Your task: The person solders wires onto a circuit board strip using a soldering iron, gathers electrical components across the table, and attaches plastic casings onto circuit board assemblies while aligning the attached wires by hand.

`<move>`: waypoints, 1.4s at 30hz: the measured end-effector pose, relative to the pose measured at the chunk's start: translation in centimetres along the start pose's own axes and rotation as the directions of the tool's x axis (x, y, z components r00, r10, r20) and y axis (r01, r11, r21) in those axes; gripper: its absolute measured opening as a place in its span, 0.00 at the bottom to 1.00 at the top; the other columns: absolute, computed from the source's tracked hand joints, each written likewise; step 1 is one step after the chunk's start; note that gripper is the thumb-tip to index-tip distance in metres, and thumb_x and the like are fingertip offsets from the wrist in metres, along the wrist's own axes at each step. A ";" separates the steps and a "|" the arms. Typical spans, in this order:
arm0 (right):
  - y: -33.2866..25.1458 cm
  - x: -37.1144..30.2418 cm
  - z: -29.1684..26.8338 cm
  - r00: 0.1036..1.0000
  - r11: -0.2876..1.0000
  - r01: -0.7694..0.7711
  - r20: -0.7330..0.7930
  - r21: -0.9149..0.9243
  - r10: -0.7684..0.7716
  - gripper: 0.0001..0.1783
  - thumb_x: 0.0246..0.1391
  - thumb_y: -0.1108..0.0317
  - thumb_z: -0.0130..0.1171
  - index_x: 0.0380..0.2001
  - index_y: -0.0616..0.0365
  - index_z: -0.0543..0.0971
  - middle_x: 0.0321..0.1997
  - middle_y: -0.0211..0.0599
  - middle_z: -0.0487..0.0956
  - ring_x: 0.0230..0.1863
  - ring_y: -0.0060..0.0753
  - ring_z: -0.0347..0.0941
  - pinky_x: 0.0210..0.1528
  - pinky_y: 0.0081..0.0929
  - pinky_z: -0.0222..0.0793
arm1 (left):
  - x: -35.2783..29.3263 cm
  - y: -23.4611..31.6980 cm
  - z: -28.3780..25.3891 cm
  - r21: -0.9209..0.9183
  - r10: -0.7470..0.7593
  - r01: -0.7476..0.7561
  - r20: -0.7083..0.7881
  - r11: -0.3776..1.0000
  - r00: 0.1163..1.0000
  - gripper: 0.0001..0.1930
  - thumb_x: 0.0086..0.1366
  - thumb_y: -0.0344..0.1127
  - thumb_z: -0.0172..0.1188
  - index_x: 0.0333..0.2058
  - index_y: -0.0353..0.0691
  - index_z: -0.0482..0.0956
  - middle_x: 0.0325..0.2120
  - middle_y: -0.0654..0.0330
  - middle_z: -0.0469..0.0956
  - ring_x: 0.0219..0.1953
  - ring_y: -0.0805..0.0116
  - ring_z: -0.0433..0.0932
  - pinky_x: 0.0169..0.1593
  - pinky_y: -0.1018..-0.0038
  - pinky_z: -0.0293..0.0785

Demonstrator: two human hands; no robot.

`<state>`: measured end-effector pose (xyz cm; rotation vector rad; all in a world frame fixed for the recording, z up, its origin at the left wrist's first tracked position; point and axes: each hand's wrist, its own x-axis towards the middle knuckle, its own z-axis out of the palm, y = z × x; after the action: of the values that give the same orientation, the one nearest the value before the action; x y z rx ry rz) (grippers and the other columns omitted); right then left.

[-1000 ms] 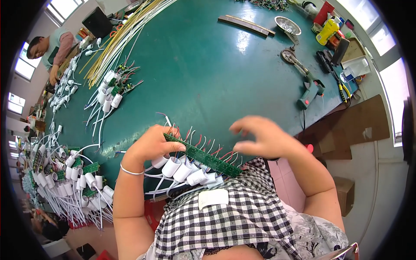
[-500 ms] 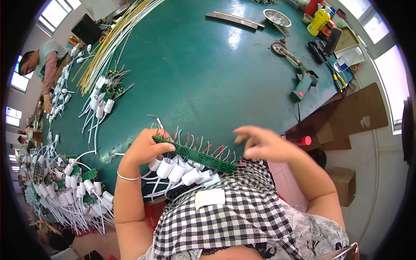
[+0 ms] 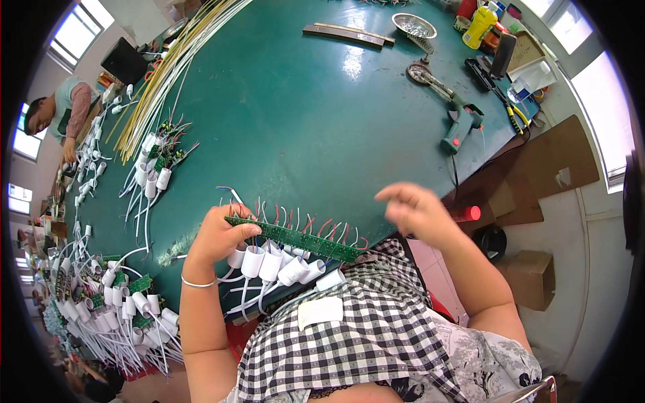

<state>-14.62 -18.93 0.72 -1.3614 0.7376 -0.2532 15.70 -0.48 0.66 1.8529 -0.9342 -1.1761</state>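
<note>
My left hand [image 3: 228, 232] grips one end of a long green circuit board [image 3: 302, 240], thumb on top and fingers beneath, partly hidden. Short red and white wires [image 3: 312, 225] stick up along the board's far edge. White plastic lamp sockets [image 3: 270, 264] with white cables hang on its near side, over my checked apron. To the right of the board, apart from it, my right hand [image 3: 411, 208] is in the air. Its fingers look stretched out, slightly smeared by motion, and I see nothing in them.
A heap of white sockets and cables [image 3: 111, 302] lies at the left, a smaller bundle [image 3: 151, 168] beyond it. Long yellow and white wires [image 3: 158, 91] run to the back. On the right are a green soldering gun [image 3: 463, 127], a metal bowl [image 3: 414, 27] and pliers [image 3: 517, 119]. Another person [image 3: 74, 111] works far left.
My right hand has moved away from the board's right end, up and to the right. The board, still in my left hand, has shifted slightly left. The whole view has shifted a little.
</note>
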 end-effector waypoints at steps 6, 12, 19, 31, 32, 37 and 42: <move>2.5 -0.7 2.8 0.958 0.885 0.257 0.224 -0.388 -0.180 0.13 0.51 0.64 0.61 0.36 0.61 0.77 0.23 0.27 0.71 0.25 0.18 0.67 0.28 0.18 0.64 | -0.1 0.2 0.3 -0.056 0.051 -0.051 -0.002 0.997 0.999 0.09 0.51 0.33 0.67 0.26 0.36 0.75 0.16 0.68 0.72 0.16 0.82 0.68 0.20 0.83 0.66; 2.4 1.5 2.8 0.961 0.767 0.245 -0.251 0.593 -0.112 0.05 0.56 0.70 0.53 0.29 0.60 0.72 0.20 0.29 0.70 0.17 0.19 0.64 0.18 0.18 0.62 | 0.5 1.6 0.6 0.065 -0.036 0.038 -0.029 0.997 0.999 0.09 0.51 0.32 0.66 0.27 0.36 0.75 0.16 0.67 0.72 0.17 0.81 0.70 0.19 0.82 0.67; 3.2 -0.5 4.0 0.982 0.965 0.142 0.093 0.221 -0.166 0.30 0.48 0.69 0.61 0.54 0.65 0.65 0.49 0.42 0.73 0.49 0.31 0.70 0.51 0.30 0.66 | 0.2 -0.4 -1.0 -0.198 0.119 -0.105 0.057 0.975 0.991 0.12 0.53 0.37 0.65 0.27 0.36 0.74 0.13 0.68 0.70 0.13 0.82 0.66 0.18 0.84 0.62; -1.3 13.5 8.8 0.938 0.971 0.160 -0.279 -0.180 -0.206 0.12 0.44 0.68 0.62 0.29 0.63 0.72 0.19 0.35 0.75 0.18 0.23 0.70 0.23 0.25 0.66 | 4.5 2.3 0.9 0.353 0.234 0.009 -0.640 0.936 0.732 0.28 0.52 0.59 0.59 0.35 0.35 0.77 0.16 0.54 0.76 0.24 0.56 0.78 0.31 0.65 0.71; -1.6 14.0 8.7 0.921 0.951 0.166 -0.304 -0.262 -0.244 0.12 0.44 0.68 0.62 0.28 0.64 0.72 0.19 0.36 0.75 0.18 0.24 0.71 0.23 0.25 0.67 | 4.6 2.6 1.2 0.428 0.267 0.043 -0.636 0.903 0.724 0.29 0.53 0.61 0.57 0.35 0.36 0.77 0.17 0.52 0.76 0.25 0.54 0.77 0.31 0.64 0.71; -2.4 13.8 5.5 0.685 0.536 0.135 -0.313 -0.833 -0.658 0.42 0.40 0.55 0.67 0.55 0.63 0.62 0.60 0.54 0.62 0.60 0.51 0.57 0.62 0.38 0.53 | 2.4 2.4 -1.7 -0.129 0.102 -0.197 -0.527 0.972 0.844 0.17 0.55 0.46 0.63 0.31 0.36 0.76 0.14 0.62 0.73 0.17 0.71 0.73 0.22 0.76 0.66; -5.9 11.0 9.5 0.863 0.899 0.423 0.352 -0.112 -0.363 0.27 0.56 0.62 0.54 0.56 0.61 0.62 0.50 0.46 0.72 0.51 0.35 0.68 0.55 0.31 0.63 | -1.5 2.5 -2.7 -0.512 0.096 -0.262 -0.328 0.818 0.940 0.12 0.58 0.40 0.62 0.34 0.39 0.75 0.17 0.67 0.73 0.18 0.81 0.70 0.21 0.85 0.62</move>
<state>0.88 -18.98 2.91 -1.6814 0.2008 -0.2796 17.24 0.19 4.18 1.3773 -0.5148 -0.8997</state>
